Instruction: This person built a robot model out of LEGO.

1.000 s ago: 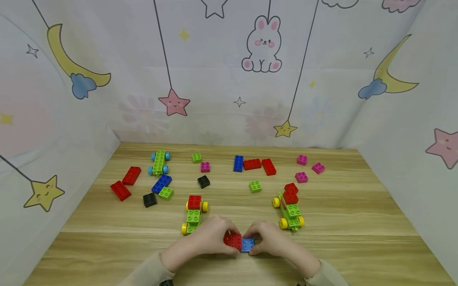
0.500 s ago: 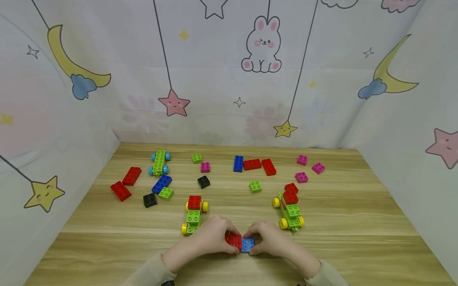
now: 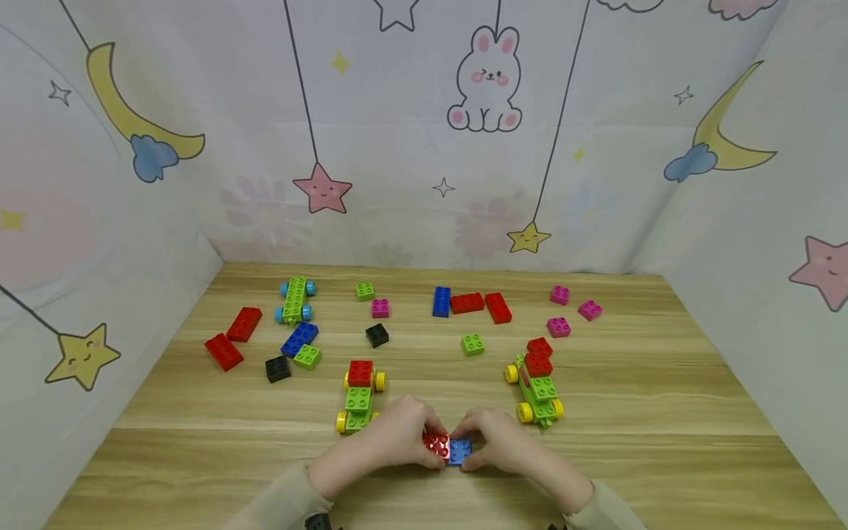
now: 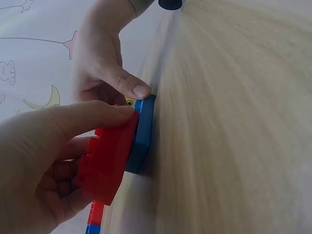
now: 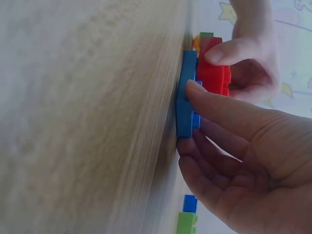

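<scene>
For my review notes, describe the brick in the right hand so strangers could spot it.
At the wooden table's near side, the right hand pinches a studded brick. Its pale blue separates it from the red brick in the left hand and the dark blue bricks.

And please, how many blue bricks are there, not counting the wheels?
3: the light blue brick in the right hand; the back-centre blue brick; the left blue brick, beside a green brick. Others may be hidden from view.
</scene>
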Action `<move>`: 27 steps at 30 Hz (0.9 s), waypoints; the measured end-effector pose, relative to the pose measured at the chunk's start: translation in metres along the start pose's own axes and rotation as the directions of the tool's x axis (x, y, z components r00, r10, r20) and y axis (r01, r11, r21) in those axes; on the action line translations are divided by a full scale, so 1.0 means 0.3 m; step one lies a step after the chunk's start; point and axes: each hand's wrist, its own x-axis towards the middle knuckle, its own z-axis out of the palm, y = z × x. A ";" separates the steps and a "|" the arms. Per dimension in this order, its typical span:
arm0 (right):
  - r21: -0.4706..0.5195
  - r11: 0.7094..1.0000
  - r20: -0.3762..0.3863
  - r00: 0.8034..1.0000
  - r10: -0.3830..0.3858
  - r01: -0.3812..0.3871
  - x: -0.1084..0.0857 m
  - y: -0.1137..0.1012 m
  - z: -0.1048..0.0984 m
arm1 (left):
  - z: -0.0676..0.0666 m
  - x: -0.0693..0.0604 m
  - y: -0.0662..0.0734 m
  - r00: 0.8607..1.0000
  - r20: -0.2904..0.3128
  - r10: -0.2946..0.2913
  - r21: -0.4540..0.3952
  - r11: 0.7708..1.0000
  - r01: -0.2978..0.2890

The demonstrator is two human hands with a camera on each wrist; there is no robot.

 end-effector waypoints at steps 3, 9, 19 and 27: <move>-0.003 1.000 0.001 1.000 -0.002 0.002 0.001 -0.001 -0.002 | 0.001 0.006 -0.002 1.000 0.006 -0.017 0.000 1.000 0.017; -0.010 1.000 0.009 1.000 0.003 -0.003 0.000 -0.005 -0.006 | 0.003 0.006 -0.009 0.999 0.010 -0.043 -0.050 0.998 0.043; -0.023 1.000 0.006 1.000 -0.012 0.012 -0.004 -0.005 -0.004 | 0.016 0.002 -0.020 0.998 -0.013 -0.055 -0.084 0.995 0.054; -0.096 0.995 0.011 0.999 -0.032 0.033 -0.007 -0.005 -0.006 | 0.021 0.010 -0.018 0.996 -0.013 -0.088 -0.069 0.994 0.087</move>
